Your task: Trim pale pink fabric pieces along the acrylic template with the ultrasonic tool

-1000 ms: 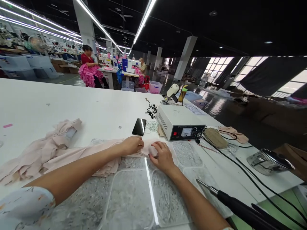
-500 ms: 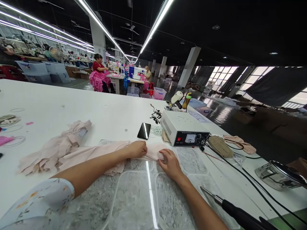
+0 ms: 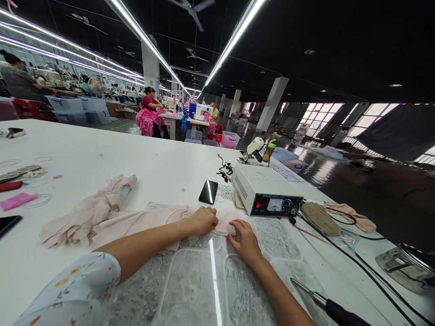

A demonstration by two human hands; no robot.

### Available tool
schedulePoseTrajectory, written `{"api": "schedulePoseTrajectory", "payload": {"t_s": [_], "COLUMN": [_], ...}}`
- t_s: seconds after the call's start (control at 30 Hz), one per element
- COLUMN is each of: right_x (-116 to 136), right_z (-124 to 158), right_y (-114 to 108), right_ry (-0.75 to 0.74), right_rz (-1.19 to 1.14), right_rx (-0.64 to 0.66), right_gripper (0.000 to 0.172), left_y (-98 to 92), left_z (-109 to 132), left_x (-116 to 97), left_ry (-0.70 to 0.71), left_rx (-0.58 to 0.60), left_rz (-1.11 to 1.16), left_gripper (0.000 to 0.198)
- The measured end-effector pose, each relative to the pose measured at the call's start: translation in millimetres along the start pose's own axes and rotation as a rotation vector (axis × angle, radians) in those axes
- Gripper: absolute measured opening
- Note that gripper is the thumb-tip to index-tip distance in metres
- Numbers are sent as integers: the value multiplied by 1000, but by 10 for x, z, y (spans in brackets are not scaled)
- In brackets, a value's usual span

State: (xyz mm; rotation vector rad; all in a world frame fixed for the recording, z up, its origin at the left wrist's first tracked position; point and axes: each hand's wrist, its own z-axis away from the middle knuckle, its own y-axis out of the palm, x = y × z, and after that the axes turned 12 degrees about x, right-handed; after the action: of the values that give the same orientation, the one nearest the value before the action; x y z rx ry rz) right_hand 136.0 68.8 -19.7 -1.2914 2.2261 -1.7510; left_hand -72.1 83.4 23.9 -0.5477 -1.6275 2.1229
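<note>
A pale pink garment point(image 3: 112, 217) lies spread across the white table point(image 3: 102, 158) in front of me. My left hand point(image 3: 203, 220) rests on its right end with the fingers curled closed on the fabric. Close beside it, my right hand point(image 3: 245, 241) presses the edge of the same pink fabric, fingers bent and pinching it. Both hands work over clear plastic sheets point(image 3: 190, 290) on a marbled surface.
A white control box point(image 3: 267, 189) with a dial stands behind my hands, a black phone point(image 3: 208, 191) to its left. A black-handled tool point(image 3: 336, 308) lies at lower right with cables. A metal lidded pot point(image 3: 403, 267) is at far right. Other people sit at sewing machines behind.
The view has tilted up and left, so more of the table's left side shows. My hands stay together on the fabric; the right hand shifted slightly lower.
</note>
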Motion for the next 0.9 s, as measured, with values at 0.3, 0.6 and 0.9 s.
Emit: {"api": "schedulePoseTrajectory", "payload": {"t_s": [0.3,0.6,0.9], "right_x": [-27,20,-103], "right_z": [7,-145,543], "right_y": [4,24,-181], "right_ry": [0,21,-35], "right_rz": [44,206,283], "right_rx": [9,-73,3], "right_gripper": [30,39,34], "left_y": [16,-352,-155], "left_z": [-15,75,797], "left_x": [12,-46,-369], "left_ry": [24,142,506], "left_rx": [-18,-88,45], "left_rz": [28,112,230], "left_gripper": [29,18,13]}}
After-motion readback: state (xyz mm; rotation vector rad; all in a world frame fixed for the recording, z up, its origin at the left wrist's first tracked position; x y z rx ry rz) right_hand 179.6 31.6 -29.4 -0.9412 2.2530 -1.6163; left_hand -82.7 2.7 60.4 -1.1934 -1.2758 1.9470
